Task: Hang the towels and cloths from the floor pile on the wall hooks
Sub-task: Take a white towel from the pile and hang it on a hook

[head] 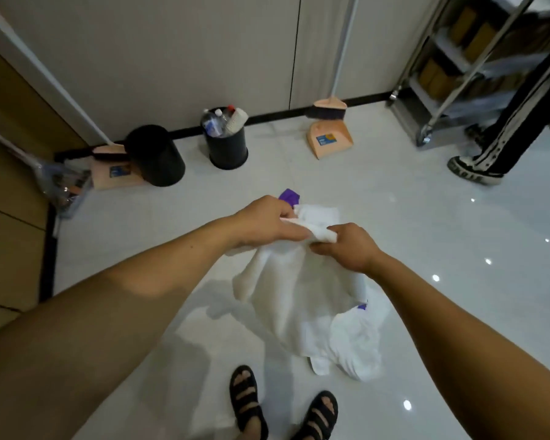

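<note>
Holding one white towel (292,296) up off the floor (426,249), both hands at its top edge.

- Left hand (264,223): fingers curled, pinching a corner of that edge.
- Right hand (346,249): closed round a bunched fold of the same edge, just beside the left.

The two grips sit close together, so the towel hangs gathered and narrow below them rather than spread. My reading is that I am feeling along the edge for a corner or loop that a hook could take.

The towel's lower end trails down to the pile (356,344), crumpled white cloth on the tiles just ahead of my sandals (248,401). I cannot tell whether the two touch. A purple cloth (289,195) shows beyond the left hand.

No wall hooks are in view, as the camera points down. At the foot of the wall stand two black bins (226,144), one full of bottles, with a broom (327,111) and a dustpan (329,138) to their right. A metal cart (442,90) and another person's leg (496,147) are at far right, well apart from the pile.

Judgement: this is early in the task, since most of the cloth is on the floor. The next move needs the towel lifted fully clear, so that it drags nothing from the pile.
</note>
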Demonstrator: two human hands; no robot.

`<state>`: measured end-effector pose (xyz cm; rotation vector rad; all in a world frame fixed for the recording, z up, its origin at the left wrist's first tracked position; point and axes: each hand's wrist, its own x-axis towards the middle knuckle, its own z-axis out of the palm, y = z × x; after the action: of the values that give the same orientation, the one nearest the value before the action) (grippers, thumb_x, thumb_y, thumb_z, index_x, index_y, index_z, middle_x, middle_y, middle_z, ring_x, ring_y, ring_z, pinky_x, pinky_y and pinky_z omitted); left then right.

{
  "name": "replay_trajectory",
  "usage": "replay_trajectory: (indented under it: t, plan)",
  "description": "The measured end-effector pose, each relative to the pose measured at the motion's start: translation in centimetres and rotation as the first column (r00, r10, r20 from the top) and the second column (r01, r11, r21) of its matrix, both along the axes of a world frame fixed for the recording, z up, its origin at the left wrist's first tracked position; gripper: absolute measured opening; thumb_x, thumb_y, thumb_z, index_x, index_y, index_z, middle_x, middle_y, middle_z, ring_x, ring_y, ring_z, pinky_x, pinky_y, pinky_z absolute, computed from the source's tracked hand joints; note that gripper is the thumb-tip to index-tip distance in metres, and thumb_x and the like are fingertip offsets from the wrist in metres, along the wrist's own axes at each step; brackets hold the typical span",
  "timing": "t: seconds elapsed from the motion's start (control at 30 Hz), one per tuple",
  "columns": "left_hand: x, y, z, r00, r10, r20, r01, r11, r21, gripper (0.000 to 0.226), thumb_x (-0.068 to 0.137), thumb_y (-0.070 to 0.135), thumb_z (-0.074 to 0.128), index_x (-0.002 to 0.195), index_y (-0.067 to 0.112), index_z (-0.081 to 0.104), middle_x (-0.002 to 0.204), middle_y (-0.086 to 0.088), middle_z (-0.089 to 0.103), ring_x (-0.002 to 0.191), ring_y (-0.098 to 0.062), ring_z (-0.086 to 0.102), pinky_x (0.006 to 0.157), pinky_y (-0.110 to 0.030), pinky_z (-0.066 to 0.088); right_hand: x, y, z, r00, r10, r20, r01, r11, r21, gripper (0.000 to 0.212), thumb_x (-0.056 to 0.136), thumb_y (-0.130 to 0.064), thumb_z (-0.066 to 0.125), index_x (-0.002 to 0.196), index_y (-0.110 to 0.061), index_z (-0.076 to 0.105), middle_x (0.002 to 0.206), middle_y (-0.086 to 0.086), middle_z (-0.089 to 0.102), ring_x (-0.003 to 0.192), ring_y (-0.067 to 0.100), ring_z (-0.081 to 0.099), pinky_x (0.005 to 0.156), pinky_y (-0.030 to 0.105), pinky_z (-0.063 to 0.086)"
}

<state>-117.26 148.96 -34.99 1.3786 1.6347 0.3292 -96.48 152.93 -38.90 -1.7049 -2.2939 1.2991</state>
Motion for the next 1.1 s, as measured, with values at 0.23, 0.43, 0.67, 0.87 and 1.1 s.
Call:
replay_trajectory:
  t: [0.23, 0.43, 0.67, 0.87, 1.1]
  plan:
    - [-6.0, -5.9, 12.3, 0.959, 0.104, -0.263, -0.148, 0.977, -0.153, 0.03, 0.069, 0.037, 0.068, 0.084, 0.01, 0.069, 0.082, -0.005, 0.065, 0.071, -0.021, 0.06, 0.063, -0.03, 0.046, -3.6, -1.6, 9.5, 0.972, -0.077, -0.224, 0.08, 0.997, 0.006, 0.016, 0.085, -0.029, 0.067, 0.079, -0.015, 0.064, 0.078, 0.004, 0.063, 0.074, 0.022, 0.057, 0.067, 0.034, 0.045]
    - [-6.5, -11.0, 19.5, 0.658, 0.68, 0.322, -0.697, 0.713, -0.08, 0.027, 0.083, 0.024, 0.061, 0.103, 0.005, 0.065, 0.087, -0.009, 0.075, 0.074, -0.023, 0.072, 0.062, -0.031, 0.057, -9.8, -6.4, 17.5, 0.764, -0.045, -0.644, -0.04, 0.992, -0.117, 0.017, 0.094, -0.042, 0.055, 0.105, -0.03, 0.062, 0.108, 0.001, 0.069, 0.103, 0.025, 0.065, 0.089, 0.039, 0.054]
    - [-7.2, -18.3, 28.4, 0.354, 0.713, 0.605, -0.918, 0.388, 0.079, 0.036, 0.086, 0.027, 0.064, 0.115, 0.004, 0.063, 0.105, -0.015, 0.07, 0.092, -0.03, 0.068, 0.079, -0.041, 0.057, -16.0, -13.1, 24.7, 0.662, 0.473, -0.582, -0.406, 0.878, 0.251, 0.064, 0.079, -0.029, 0.078, 0.135, -0.019, 0.048, 0.125, 0.002, 0.062, 0.113, 0.021, 0.059, 0.095, 0.041, 0.051]
    - [-8.8, -29.3, 29.0, 0.488, 0.563, 0.668, -0.836, 0.522, 0.17, 0.054, 0.08, 0.015, 0.057, 0.131, -0.002, 0.05, 0.11, -0.02, 0.058, 0.103, -0.035, 0.055, 0.097, -0.049, 0.044, -20.4, -17.7, 31.1, 0.56, 0.206, -0.803, -0.387, 0.922, -0.034, 0.023, 0.079, -0.013, 0.068, 0.1, -0.02, 0.064, 0.093, 0.003, 0.072, 0.082, 0.024, 0.073, 0.061, 0.033, 0.059]
    - [-8.9, -36.8, 25.6, 0.505, 0.786, 0.356, -0.855, 0.511, 0.085, 0.047, 0.076, 0.031, 0.079, 0.117, 0.018, 0.059, 0.112, -0.002, 0.069, 0.104, -0.02, 0.066, 0.093, -0.041, 0.053, -26.7, -24.8, 37.0, 0.522, 0.039, -0.852, -0.579, 0.75, -0.321, 0.051, 0.086, -0.017, 0.067, 0.132, -0.004, 0.05, 0.118, 0.022, 0.065, 0.104, 0.037, 0.066, 0.093, 0.054, 0.051]
